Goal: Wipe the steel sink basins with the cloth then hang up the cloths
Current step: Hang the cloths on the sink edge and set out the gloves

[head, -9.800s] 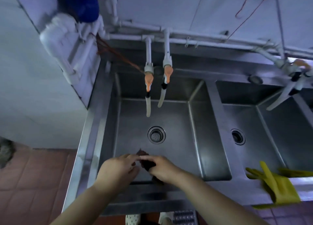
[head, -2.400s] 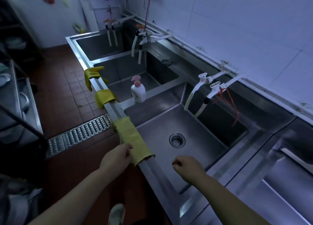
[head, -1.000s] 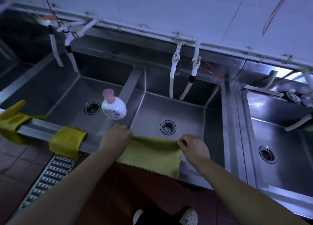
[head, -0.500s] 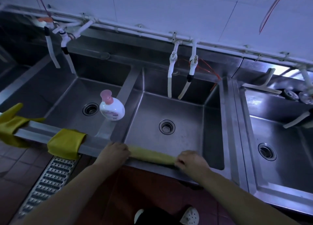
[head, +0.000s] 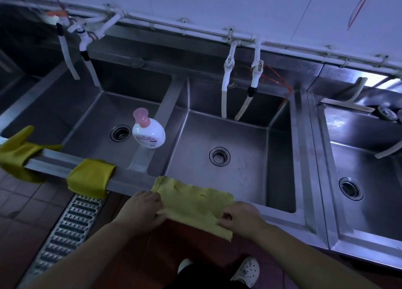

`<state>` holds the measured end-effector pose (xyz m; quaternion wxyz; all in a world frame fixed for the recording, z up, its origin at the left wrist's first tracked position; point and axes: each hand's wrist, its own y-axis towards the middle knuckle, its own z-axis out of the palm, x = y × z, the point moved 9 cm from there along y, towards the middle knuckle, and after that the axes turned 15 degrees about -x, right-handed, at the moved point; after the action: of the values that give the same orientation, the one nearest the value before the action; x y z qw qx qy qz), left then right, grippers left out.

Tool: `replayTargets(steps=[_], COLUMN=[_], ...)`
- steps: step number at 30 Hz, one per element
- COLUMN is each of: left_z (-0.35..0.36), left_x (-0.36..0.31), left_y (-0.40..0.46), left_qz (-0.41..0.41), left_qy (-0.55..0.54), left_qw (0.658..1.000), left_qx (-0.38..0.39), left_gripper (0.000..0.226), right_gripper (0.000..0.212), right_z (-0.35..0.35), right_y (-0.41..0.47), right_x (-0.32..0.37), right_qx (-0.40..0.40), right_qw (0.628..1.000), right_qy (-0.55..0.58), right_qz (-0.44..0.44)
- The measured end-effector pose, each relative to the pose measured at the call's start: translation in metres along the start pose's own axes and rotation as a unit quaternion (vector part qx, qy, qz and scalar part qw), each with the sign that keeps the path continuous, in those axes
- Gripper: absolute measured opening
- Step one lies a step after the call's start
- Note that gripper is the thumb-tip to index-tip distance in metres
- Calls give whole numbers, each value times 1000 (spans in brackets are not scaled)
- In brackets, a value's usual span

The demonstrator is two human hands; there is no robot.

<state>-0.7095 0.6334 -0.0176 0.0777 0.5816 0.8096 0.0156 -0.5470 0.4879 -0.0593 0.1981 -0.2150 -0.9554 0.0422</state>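
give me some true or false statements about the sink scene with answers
1. Both hands hold the yellow cloth. True: left hand, right hand.
2. The soap bottle has a blue cap. False: it is pink.
3. The cloth lies over the front rim of the sink. True.
4. A yellow glove hangs on the rim at the left. True.
5. The bottle lies on the floor. False: it stands upright by the basin divider.

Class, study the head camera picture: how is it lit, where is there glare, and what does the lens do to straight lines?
Head view: dim, bluish light; glare on the steel ledge at upper right; the wide lens bows the wall pipe; the yellow cloth stays sharp between the left hand and right hand.
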Motion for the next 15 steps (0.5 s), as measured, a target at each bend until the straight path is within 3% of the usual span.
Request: replayTargets(steps=[2, 4, 9, 15], left_z=[6, 12, 32, 37], left_x=[9, 19, 34, 44], left_y=[12, 23, 39, 40], left_qz=[-72, -146, -210, -260], left_qy=[-21, -45, -27, -18], left_qw=[997, 988, 977, 964], left_qx=[15, 8, 40, 50], left_gripper=[33, 25, 37, 27], right_gripper=[23, 24, 23, 11], right_z=[-15, -20, -8, -4], right_y=[9, 14, 18, 21], right_x=[-7, -14, -26, -30], right_qx=[-76, -101, -69, -62], right_qw=[997, 993, 993, 990], right_qy=[5, 8, -12, 21], right_qz=[27, 52, 94, 125])
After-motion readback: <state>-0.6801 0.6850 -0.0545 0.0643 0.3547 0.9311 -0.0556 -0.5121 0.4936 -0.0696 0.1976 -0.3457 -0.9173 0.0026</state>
